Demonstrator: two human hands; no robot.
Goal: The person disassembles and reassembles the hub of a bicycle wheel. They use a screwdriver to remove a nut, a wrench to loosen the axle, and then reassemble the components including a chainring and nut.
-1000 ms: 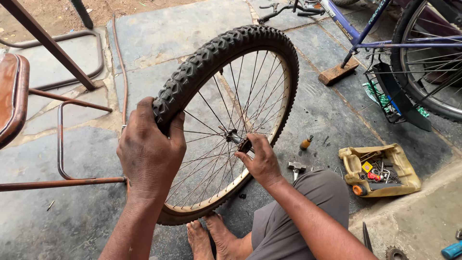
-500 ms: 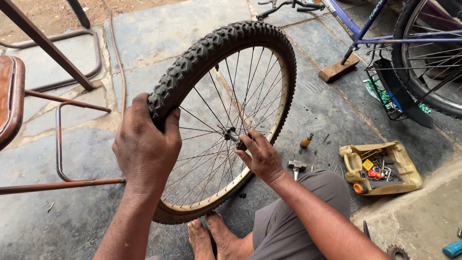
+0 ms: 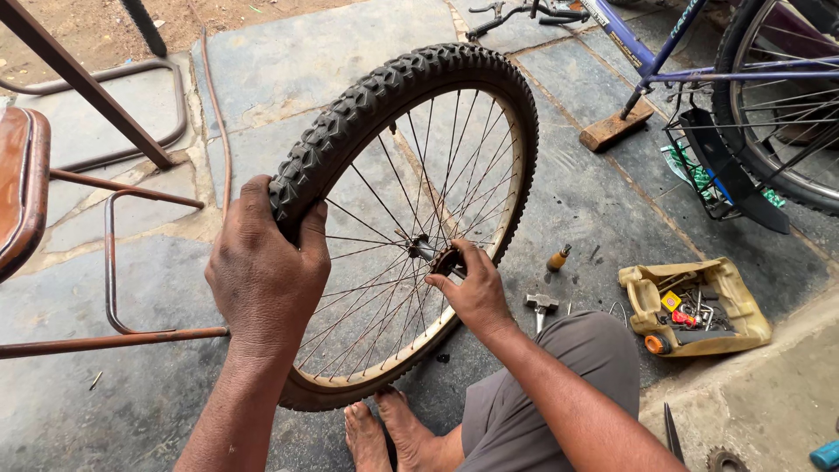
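Observation:
A bicycle wheel (image 3: 411,87) with a knobby black tyre and a pale rim stands upright on the stone floor, its lower edge by my bare feet (image 3: 384,433). My left hand (image 3: 262,271) grips the tyre at its near left side. My right hand (image 3: 472,293) is at the centre of the spokes, fingers closed on the hub's small rusty sprocket (image 3: 446,260).
A cut plastic can (image 3: 695,306) holding small tools lies on the right, with a hammer (image 3: 540,306) and a screwdriver (image 3: 557,258) near it. A blue bicycle (image 3: 699,70) stands at top right, its stand on a wooden block (image 3: 616,129). A rusty metal chair frame (image 3: 105,262) is on the left.
The view has drifted, so the wheel and both hands sit lower and more to the right in frame. My right hand stays at the hub, my left on the tyre.

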